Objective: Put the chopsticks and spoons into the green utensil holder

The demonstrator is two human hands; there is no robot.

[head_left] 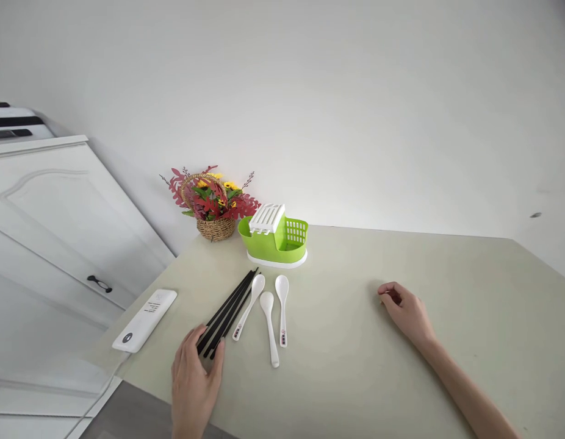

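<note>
At the table's near left, my left hand (196, 372) spans the near ends of several black chopsticks (231, 308), thumb on one side and fingers on the other. The chopsticks lie in a slanted bundle, tips pointing away. Just right of them rest three white spoons: a left spoon (249, 306), a middle spoon (270, 329) and a right spoon (283, 310). Behind these stands a green utensil caddy (264, 247) with a white slotted top and white base. My right hand (407, 311) rests on the table farther right, fingers curled in; no held object can be made out.
A wicker basket of artificial flowers (213, 210) stands behind the caddy's left side, near the wall. On the left table edge lies a white power strip or box (145, 320) with a cable. A white cabinet (58, 213) stands left of the table (346, 366).
</note>
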